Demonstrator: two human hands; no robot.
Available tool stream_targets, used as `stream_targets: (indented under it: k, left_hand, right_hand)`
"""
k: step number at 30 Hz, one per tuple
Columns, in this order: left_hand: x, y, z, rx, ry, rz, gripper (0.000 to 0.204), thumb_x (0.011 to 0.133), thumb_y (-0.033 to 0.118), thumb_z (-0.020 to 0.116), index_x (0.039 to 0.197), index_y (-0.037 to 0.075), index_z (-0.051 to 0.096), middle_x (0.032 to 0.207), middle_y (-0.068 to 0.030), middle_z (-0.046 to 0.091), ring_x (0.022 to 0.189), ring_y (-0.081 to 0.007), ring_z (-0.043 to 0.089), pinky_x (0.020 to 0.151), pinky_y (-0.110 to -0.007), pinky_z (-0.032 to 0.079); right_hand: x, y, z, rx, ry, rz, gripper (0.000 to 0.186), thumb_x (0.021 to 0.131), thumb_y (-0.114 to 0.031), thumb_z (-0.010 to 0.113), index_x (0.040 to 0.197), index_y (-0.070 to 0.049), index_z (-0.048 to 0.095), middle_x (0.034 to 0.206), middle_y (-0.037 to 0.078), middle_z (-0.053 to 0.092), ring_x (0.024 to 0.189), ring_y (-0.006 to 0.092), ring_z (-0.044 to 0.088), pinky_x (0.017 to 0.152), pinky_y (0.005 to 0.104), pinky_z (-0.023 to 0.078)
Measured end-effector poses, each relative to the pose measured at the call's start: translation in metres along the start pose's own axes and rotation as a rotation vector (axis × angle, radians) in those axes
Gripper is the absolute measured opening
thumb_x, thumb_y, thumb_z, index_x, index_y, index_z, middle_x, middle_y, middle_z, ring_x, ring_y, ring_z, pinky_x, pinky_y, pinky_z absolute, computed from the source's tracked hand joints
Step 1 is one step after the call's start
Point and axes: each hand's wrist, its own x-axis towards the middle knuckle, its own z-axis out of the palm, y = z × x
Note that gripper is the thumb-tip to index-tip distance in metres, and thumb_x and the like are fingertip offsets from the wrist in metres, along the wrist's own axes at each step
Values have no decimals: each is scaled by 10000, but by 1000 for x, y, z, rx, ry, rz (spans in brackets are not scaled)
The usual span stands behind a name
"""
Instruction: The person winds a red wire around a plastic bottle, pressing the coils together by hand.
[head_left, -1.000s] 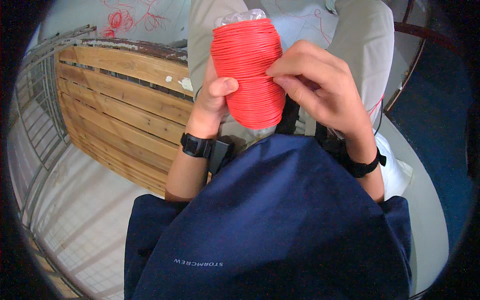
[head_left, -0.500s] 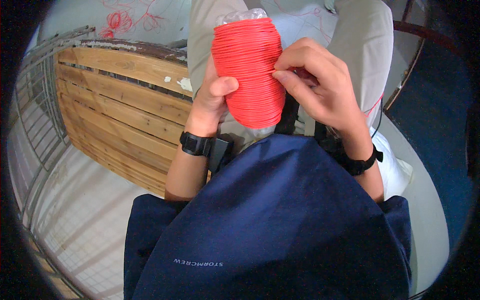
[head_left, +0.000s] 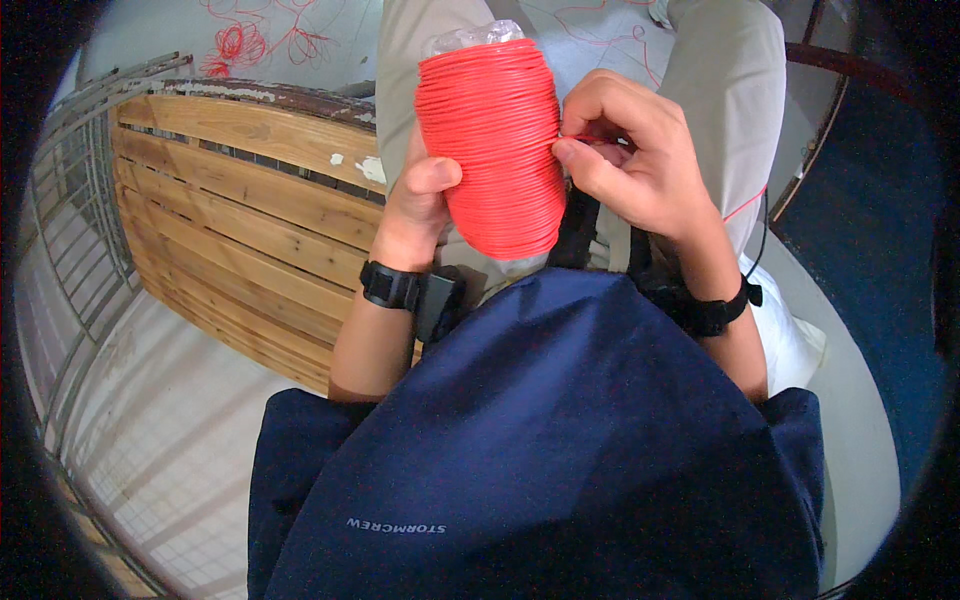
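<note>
Red cord (head_left: 490, 150) lies in tight, even turns around a clear plastic bottle (head_left: 478, 37), whose crinkled end shows above the windings. My left hand (head_left: 425, 195) is closed around the left side of the wound bottle, thumb across the turns. At the right side, my right hand (head_left: 635, 150) pinches a strand of the red cord between thumb and forefinger, close against the windings. Behind the right wrist, a thin length of red cord (head_left: 745, 204) crosses my trouser leg.
Loose tangles of red cord (head_left: 240, 45) lie on the pale floor ahead. On the left stand a slatted wooden bench (head_left: 240, 190) and a metal rack (head_left: 75, 230). A white bag (head_left: 790, 330) is beside my right forearm.
The wound bottle has shifted slightly left and turned a little. My right thumb and forefinger have come around to the right edge of the windings, still pinching the strand.
</note>
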Motion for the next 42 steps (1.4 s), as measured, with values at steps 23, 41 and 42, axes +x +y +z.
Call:
stream_targets:
  k: [23, 41, 42]
  left_hand:
    - [-3, -7, -18, -138, -21, 12, 1042, 653, 661, 729, 1385, -19, 433, 1319, -182, 561, 1153, -286, 605, 999, -406, 499]
    - [0, -4, -5, -48, 37, 11, 1159, 608, 814, 671, 1389, -7, 427, 1304, -159, 576, 1139, -267, 612, 985, -410, 510]
    - [0, -5, -9, -49, 37, 11, 1159, 608, 814, 671, 1389, -7, 427, 1304, -159, 576, 1139, -267, 612, 985, -410, 510]
  right_hand:
    - [3, 2, 2, 83, -84, 132, 256, 814, -162, 787, 757, -34, 574, 611, -18, 546, 528, 35, 464, 466, 206, 339]
    - [5, -7, 4, 12, -64, 37, 199, 834, -208, 710, 810, -46, 599, 704, 80, 602, 594, 211, 595, 559, 309, 476]
    - [5, -6, 5, 18, -36, 10, 215, 836, -222, 719, 804, -48, 596, 701, 82, 600, 592, 222, 593, 556, 314, 471]
